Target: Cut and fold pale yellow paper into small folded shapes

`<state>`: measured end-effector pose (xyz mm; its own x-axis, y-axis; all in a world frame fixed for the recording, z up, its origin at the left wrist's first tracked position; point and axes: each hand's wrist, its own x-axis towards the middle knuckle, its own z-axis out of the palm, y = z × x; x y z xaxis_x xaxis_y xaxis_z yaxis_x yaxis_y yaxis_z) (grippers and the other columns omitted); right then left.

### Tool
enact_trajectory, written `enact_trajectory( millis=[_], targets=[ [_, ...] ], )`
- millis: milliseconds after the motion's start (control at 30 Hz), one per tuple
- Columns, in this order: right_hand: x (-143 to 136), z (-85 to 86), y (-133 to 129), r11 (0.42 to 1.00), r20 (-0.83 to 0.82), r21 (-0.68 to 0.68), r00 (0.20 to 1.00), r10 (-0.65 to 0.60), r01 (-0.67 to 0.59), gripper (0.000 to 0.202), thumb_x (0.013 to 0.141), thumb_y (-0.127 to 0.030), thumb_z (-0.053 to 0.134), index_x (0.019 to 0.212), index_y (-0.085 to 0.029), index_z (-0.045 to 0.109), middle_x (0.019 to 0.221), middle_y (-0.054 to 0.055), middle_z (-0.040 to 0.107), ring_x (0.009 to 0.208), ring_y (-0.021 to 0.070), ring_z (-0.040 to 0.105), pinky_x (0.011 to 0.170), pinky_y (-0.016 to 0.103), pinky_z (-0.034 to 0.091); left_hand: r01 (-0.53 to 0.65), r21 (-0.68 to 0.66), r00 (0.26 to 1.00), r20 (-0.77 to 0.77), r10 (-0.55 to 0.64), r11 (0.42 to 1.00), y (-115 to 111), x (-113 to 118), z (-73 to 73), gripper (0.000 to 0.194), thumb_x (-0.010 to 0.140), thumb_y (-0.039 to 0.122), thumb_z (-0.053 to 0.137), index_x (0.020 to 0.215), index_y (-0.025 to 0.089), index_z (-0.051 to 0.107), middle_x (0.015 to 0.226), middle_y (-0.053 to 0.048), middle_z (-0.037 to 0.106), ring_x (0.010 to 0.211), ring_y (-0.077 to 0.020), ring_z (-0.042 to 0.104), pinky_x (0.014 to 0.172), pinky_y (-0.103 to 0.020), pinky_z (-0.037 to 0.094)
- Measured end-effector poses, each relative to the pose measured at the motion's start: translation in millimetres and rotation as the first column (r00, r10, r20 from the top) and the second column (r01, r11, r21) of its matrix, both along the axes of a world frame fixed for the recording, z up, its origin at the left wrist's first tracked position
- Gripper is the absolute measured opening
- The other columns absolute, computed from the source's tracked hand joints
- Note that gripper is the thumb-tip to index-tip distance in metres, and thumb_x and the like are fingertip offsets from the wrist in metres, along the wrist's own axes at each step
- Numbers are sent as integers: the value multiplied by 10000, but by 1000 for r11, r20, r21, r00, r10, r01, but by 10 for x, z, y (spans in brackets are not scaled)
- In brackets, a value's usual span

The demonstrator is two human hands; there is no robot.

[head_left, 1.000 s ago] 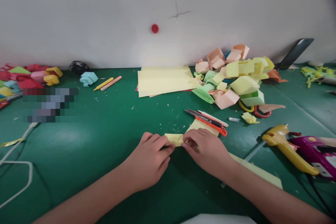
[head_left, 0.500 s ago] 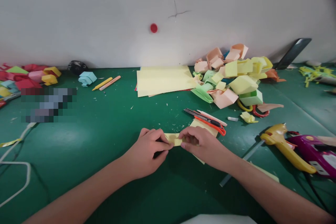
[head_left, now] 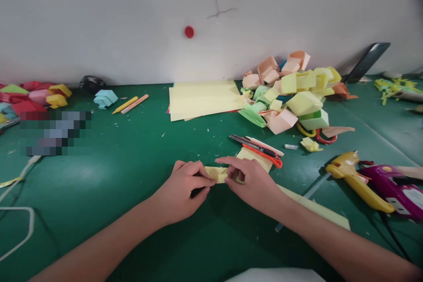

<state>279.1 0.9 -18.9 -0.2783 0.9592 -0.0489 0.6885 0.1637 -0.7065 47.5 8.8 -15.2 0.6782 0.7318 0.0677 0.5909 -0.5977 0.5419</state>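
Note:
A small folded piece of pale yellow paper (head_left: 222, 178) is between my two hands, just above the green table. My left hand (head_left: 187, 187) pinches its left end between thumb and fingers. At the right end, my right hand (head_left: 253, 183) holds the paper with its thumb and curled fingers, while its index finger stretches left above the top edge. Part of the fold is hidden behind the fingers. Beyond my right hand lies a yellow sheet (head_left: 256, 157), with a black and orange utility knife (head_left: 261, 150) on it. Another pale yellow strip (head_left: 317, 209) lies beneath my right forearm.
Yellow sheets (head_left: 203, 101) lie by the wall. A heap of folded paper pieces (head_left: 292, 97) is at the back right. The yellow and purple glue gun (head_left: 393, 189), with its glue stick, lies right. Two pens (head_left: 130, 104) and a white cable (head_left: 31, 224) are left.
My right index finger has lifted off the paper and straightened leftward. The right hand has shifted slightly, while my left hand keeps its pinch. The whole view has moved a little.

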Motion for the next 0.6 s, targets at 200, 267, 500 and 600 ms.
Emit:
enact_trajectory(
  millis=[200,267,500,600],
  targets=[
    [3,0,12,995,54,71,996,70,-74,391,828,-78,592,997,-366,797,816,-18,713,782,172,637,747,328,430,-3,-5,1000,11,3,1000,-2,7,11,296,937,145,540,1092,296,742,994,-17,623,936,-182,564,859,-385,338],
    [11,-23,9,989,71,108,993,92,-99,401,828,-59,592,934,-375,815,812,-11,706,795,174,636,751,329,438,-12,4,1000,13,12,1000,-2,11,0,292,939,149,540,1088,296,743,982,-15,626,926,-179,565,854,-387,338],
    [99,-75,7,944,154,248,971,183,-217,447,826,-40,578,1015,-372,812,939,30,679,868,202,584,784,353,494,-17,122,1000,3,16,992,-14,4,-40,278,948,171,536,1072,295,752,1109,-49,630,1063,-233,540,885,-412,355],
    [140,-54,-14,886,210,339,944,255,-315,431,858,-49,552,1052,-345,799,1101,54,663,986,233,552,865,397,504,-7,155,1000,-2,7,988,-9,-12,-34,276,961,191,538,1090,314,749,1150,-47,635,1104,-246,530,898,-421,356]
  ],
)
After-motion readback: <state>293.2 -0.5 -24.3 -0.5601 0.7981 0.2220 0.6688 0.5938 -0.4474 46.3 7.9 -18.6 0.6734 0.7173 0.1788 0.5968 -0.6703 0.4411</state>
